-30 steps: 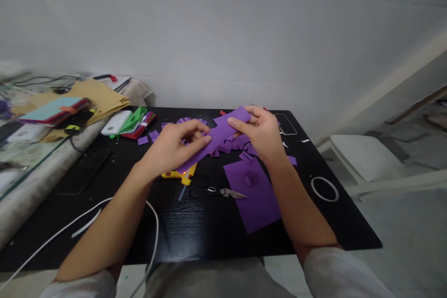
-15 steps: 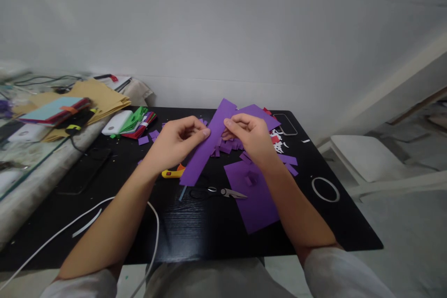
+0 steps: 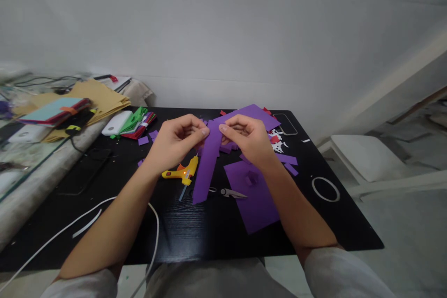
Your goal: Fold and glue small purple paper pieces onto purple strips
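A long purple paper strip (image 3: 206,167) hangs between my hands above the table, its lower end pointing toward me. My left hand (image 3: 181,139) pinches its left edge near the top between thumb and fingers. On the opposite edge, my right hand (image 3: 246,137) pinches the strip the same way. Beneath lies a yellow glue gun (image 3: 185,171) with a small orange light and a glue stick out of its back. Scissors (image 3: 232,193) rest partly under the strip, their handles mostly hidden. Purple paper sheets (image 3: 258,207) and small cut pieces lie around and behind my hands.
On the left are a phone (image 3: 85,170), a white cable (image 3: 157,223) and a stack of coloured paper (image 3: 139,123). Brown envelopes (image 3: 101,98) are piled farther left. A white ring (image 3: 325,189) sits at the right, near white paper scraps (image 3: 278,145). A wall stands behind.
The purple strip has turned more upright and its lower end has come nearer me, uncovering the glue gun's body and covering the scissors' handles. Both hands keep their pinch.
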Tool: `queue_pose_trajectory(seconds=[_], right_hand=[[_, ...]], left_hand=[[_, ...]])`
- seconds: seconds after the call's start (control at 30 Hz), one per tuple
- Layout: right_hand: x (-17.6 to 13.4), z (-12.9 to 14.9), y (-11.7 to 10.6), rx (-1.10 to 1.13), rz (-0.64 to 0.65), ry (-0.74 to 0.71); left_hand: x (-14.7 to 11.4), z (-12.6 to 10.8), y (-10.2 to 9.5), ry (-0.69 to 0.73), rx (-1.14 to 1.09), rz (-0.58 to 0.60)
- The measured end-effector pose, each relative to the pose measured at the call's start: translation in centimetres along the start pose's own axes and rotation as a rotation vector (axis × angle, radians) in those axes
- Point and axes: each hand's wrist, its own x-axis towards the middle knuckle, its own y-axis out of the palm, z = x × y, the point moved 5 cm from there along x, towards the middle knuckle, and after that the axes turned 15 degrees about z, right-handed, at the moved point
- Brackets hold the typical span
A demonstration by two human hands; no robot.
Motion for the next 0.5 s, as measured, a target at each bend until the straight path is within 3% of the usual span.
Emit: queue_pose_trajectory(seconds=[0.5], right_hand=[[-0.13,0.49,0.04,0.016,0.024,-0.012]], left_hand=[[0.14,-0.06,0.22,0.023,-0.043,0.051]])
